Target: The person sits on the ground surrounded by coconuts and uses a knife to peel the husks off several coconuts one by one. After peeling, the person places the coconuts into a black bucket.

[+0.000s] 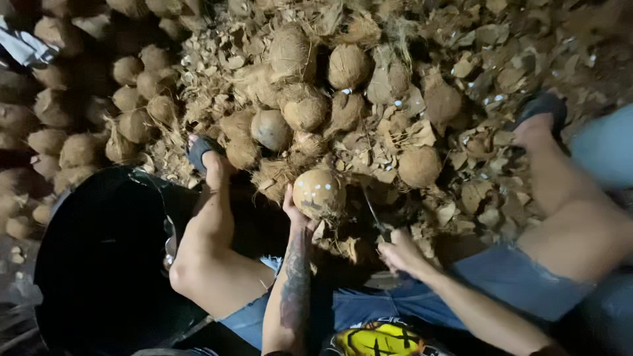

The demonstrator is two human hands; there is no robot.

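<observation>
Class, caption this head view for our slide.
Left hand steadies a coconut; right hand holds a knife.

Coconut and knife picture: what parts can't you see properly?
- Head view: the black tub shows only darkness inside, so its contents are hidden.
- The blade is thin and dim; its edge can't be made out.
- The right hand covers the handle.
- The coconut hides the left hand fingers behind it.
- The left-side coconut pile fades into shadow and past the frame edge.

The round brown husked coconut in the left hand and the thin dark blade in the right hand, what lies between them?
In the head view, only loose husk fibre and shell scraps lie between the coconut and the blade.
</observation>
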